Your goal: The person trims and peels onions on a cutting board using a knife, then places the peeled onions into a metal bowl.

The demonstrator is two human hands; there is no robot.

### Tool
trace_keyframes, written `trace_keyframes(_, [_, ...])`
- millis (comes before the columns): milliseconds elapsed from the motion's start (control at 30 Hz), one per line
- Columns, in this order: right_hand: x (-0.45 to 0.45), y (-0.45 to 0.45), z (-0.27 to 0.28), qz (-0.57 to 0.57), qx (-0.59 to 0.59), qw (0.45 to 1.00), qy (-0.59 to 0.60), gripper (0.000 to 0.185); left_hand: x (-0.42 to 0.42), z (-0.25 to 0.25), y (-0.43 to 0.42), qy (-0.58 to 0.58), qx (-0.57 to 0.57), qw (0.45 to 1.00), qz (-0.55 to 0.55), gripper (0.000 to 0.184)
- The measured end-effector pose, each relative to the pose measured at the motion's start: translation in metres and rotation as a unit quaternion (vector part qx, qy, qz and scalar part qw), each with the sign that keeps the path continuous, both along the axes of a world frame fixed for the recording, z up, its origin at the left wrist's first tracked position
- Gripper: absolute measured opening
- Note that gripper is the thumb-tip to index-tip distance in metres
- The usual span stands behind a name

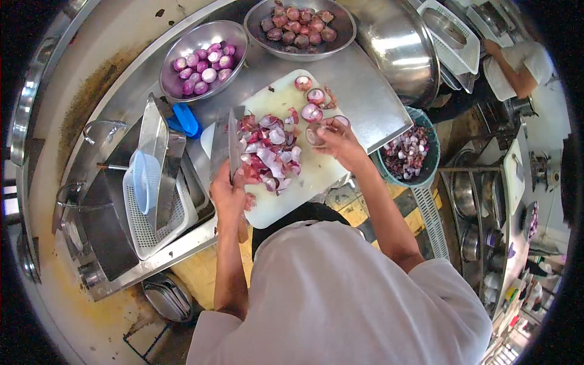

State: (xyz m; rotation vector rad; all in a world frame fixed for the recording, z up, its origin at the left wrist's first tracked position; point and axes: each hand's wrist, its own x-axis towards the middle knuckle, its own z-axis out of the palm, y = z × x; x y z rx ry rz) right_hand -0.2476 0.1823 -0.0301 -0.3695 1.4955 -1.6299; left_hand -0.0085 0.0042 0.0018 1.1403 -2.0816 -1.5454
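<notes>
My left hand point(226, 191) is closed around the handle of a wide-bladed knife point(232, 143), whose blade stands near the left edge of a white cutting board point(322, 170). Beside the blade lies a pile of onion peels point(271, 152), purple and white. At the board's right side my right hand point(340, 145) has its fingers closed on a red onion point(314, 134) with a cut face. Several more trimmed onions point(311, 112) sit in a row beyond it, up to the board's far edge. My left fingers partly hide the knife handle.
Behind the board stand a steel bowl of peeled onions point(171, 85) and a steel bowl of unpeeled onions point(252, 39). A large steel pot point(395, 55) and a bin of peels point(380, 164) are to the right. White baskets point(140, 240) stand left. Another person point(517, 67) is at the far right.
</notes>
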Motion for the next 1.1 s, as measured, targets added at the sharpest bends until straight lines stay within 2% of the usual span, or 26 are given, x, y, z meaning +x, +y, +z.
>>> trace_keyframes(33, [0.006, -0.001, 0.006, -0.045, -0.099, 0.970, -0.217, 0.027, 0.002, 0.002, 0.001, -0.032, 0.044, 0.998, -0.025, 0.026])
trace_keyframes(67, [0.009, -0.003, 0.006, -0.045, -0.098, 0.970, -0.219, 0.027, 0.001, 0.003, 0.003, -0.034, 0.044, 0.998, -0.025, 0.026])
trace_keyframes(133, [0.016, -0.012, 0.005, -0.066, -0.190, 0.919, -0.340, 0.027, -0.003, 0.007, 0.014, -0.066, 0.085, 0.990, -0.096, 0.031])
trace_keyframes(167, [0.016, -0.017, -0.003, -0.066, -0.190, 0.918, -0.341, 0.027, -0.007, 0.012, 0.019, -0.067, 0.084, 0.990, -0.096, 0.031])
trace_keyframes(233, [0.015, -0.030, -0.026, -0.062, -0.205, 0.917, -0.336, 0.036, -0.019, 0.029, 0.033, -0.095, 0.059, 0.980, -0.164, 0.033])
trace_keyframes(267, [0.021, -0.040, -0.027, -0.128, -0.155, 0.932, -0.302, 0.043, -0.025, 0.041, 0.042, -0.092, 0.037, 0.981, -0.168, 0.031])
trace_keyframes(300, [0.028, -0.048, -0.022, -0.128, -0.154, 0.931, -0.305, 0.043, -0.027, 0.039, 0.047, -0.094, 0.038, 0.981, -0.167, 0.031])
trace_keyframes(367, [0.035, -0.057, -0.012, -0.199, -0.115, 0.944, -0.236, 0.046, -0.031, 0.034, 0.053, -0.121, -0.082, 0.964, -0.224, 0.030])
trace_keyframes(400, [0.034, -0.062, -0.020, -0.193, -0.131, 0.947, -0.223, 0.042, -0.036, 0.039, 0.057, -0.144, -0.067, 0.963, -0.218, 0.039])
trace_keyframes(433, [0.037, -0.065, -0.021, -0.191, -0.132, 0.947, -0.222, 0.042, -0.038, 0.038, 0.059, -0.143, -0.068, 0.963, -0.217, 0.039])
trace_keyframes(500, [0.046, -0.073, -0.007, -0.266, -0.145, 0.933, -0.193, 0.039, -0.044, 0.042, 0.063, -0.160, -0.099, 0.955, -0.231, 0.031])
trace_keyframes(533, [0.043, -0.078, -0.028, -0.287, -0.134, 0.937, -0.147, 0.037, -0.046, 0.046, 0.066, -0.153, -0.138, 0.951, -0.231, 0.024])
trace_keyframes(567, [0.044, -0.078, -0.029, -0.288, -0.135, 0.937, -0.147, 0.037, -0.047, 0.046, 0.066, -0.153, -0.138, 0.951, -0.232, 0.024])
trace_keyframes(633, [0.045, -0.076, -0.030, -0.294, -0.124, 0.947, -0.049, 0.036, -0.051, 0.045, 0.065, -0.176, -0.103, 0.950, -0.237, 0.022])
trace_keyframes(733, [0.050, -0.075, -0.039, -0.282, -0.074, 0.956, -0.019, 0.034, -0.058, 0.029, 0.065, -0.149, -0.167, 0.947, -0.231, 0.022])
trace_keyframes(867, [0.052, -0.073, -0.046, -0.264, -0.062, 0.962, 0.007, 0.030, -0.070, 0.018, 0.064, -0.156, -0.166, 0.950, -0.216, 0.023])
trace_keyframes(900, [0.053, -0.073, -0.043, -0.264, -0.062, 0.963, 0.007, 0.030, -0.070, 0.015, 0.064, -0.150, -0.156, 0.953, -0.211, 0.024])
trace_keyframes(967, [0.057, -0.071, -0.036, -0.243, -0.042, 0.962, -0.116, 0.028, -0.072, 0.011, 0.066, -0.144, -0.146, 0.956, -0.209, 0.025])
trace_keyframes(1000, [0.055, -0.071, -0.043, -0.245, -0.042, 0.962, -0.115, 0.028, -0.073, 0.010, 0.067, -0.134, -0.146, 0.960, -0.195, 0.028])
trace_keyframes(1067, [0.054, -0.071, -0.059, -0.214, -0.087, 0.944, -0.236, 0.028, -0.075, 0.007, 0.068, -0.126, -0.145, 0.965, -0.180, 0.031])
trace_keyframes(1100, [0.057, -0.073, -0.044, -0.214, -0.086, 0.944, -0.236, 0.028, -0.076, 0.005, 0.068, -0.148, -0.149, 0.961, -0.182, 0.034])
